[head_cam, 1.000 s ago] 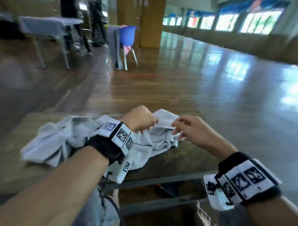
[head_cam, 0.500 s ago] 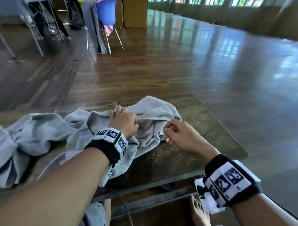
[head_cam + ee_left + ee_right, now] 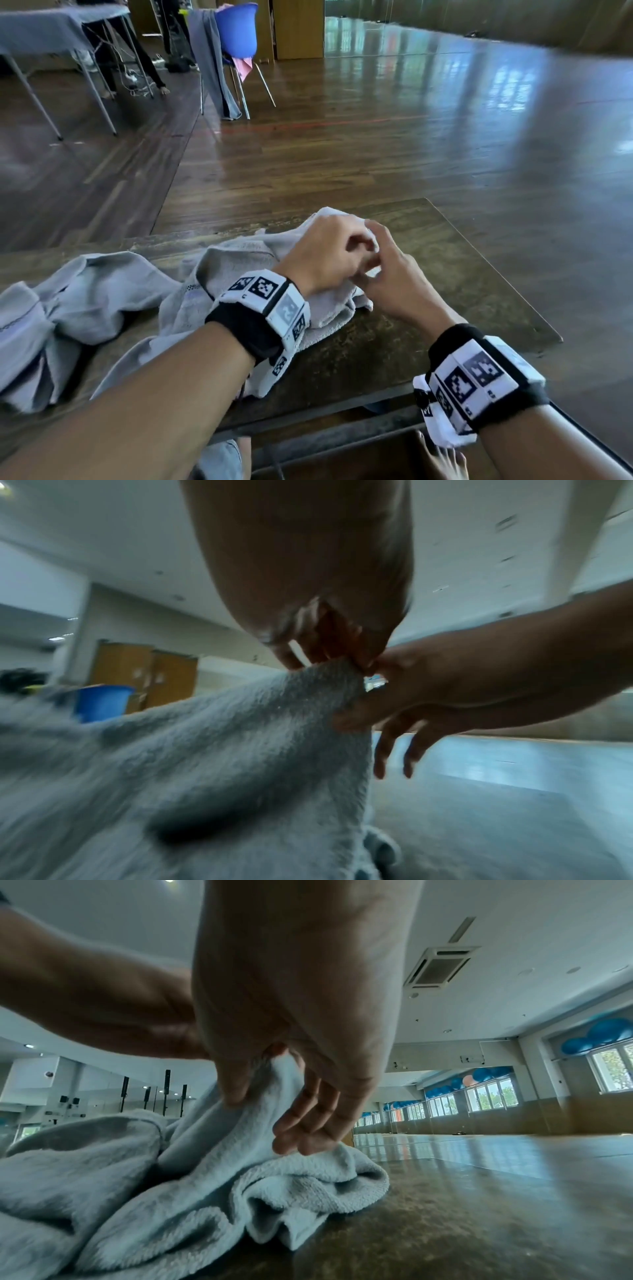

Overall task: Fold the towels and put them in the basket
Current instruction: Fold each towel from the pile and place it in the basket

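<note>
Grey towel (image 3: 246, 270) lies crumpled on counter (image 3: 445, 274), mid-right. Left hand (image 3: 325, 255) and right hand (image 3: 394, 274) both pinch 1 raised edge. Looks soft, light, floppy; best held at corners.

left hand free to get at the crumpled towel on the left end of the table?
Probably not yet: the left hand pinches a corner of the near towel together with the right hand. The crumpled towel lies unobstructed on the table.
</note>
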### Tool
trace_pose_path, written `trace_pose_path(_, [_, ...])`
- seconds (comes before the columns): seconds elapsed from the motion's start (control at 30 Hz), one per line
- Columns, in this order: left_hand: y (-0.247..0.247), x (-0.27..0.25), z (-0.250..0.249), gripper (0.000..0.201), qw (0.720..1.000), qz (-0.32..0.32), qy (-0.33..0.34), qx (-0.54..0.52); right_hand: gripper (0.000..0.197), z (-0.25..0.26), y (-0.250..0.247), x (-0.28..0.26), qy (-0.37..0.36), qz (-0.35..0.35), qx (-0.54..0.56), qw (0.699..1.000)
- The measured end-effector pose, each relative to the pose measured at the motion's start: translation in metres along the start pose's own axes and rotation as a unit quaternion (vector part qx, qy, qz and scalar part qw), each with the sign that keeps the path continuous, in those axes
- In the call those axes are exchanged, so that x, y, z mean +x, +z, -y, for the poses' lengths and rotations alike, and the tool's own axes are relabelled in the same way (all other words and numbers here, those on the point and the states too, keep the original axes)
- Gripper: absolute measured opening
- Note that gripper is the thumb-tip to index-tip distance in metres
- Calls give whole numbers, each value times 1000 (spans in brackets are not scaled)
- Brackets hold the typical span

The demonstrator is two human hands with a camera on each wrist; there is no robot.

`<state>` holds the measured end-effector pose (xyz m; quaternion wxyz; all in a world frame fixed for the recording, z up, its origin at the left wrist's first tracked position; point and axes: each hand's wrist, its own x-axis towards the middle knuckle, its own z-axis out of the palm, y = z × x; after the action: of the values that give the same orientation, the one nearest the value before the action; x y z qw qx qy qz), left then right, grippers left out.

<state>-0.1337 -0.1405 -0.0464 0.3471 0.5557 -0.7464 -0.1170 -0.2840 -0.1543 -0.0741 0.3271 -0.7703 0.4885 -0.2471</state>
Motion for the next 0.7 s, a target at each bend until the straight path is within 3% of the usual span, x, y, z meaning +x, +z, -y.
trace_pose_path(0.1, [6,-6,-7,10,998,0,10,-66,33,-3,-5,6,-9,-47,-6,999])
trace_pose_path(0.17, [2,-10,0,24,997,-1,-19,-70,8,-4,-7,9,-12,-93,-18,995])
trace_pose_path(0.2, [-2,-12,6,29,998,10,-36,-47,8,-5,-8,10,-14,-125,-11,992])
trace_pose_path(0.27, [-10,-16,20,17,995,47,-53,64,12,-4,-13,12,-25,-199,30,979])
trace_pose_path(0.37, [-22,-29,41,5,961,62,-113,244,14,-6,-26,16,-22,-327,90,940])
trace_pose_path(0.43, [-30,-35,52,20,939,45,-194,279,11,-9,-34,15,10,-373,172,912])
trace_pose_path(0.5, [-35,-36,53,25,934,21,-236,268,13,-12,-37,11,50,-367,235,899])
trace_pose_path(0.6, [-37,-29,38,28,963,-80,-222,133,57,-14,-36,2,84,-259,141,952])
trace_pose_path(0.7, [-35,-20,14,32,983,-125,-130,-31,99,-10,-31,-8,12,-145,19,989])
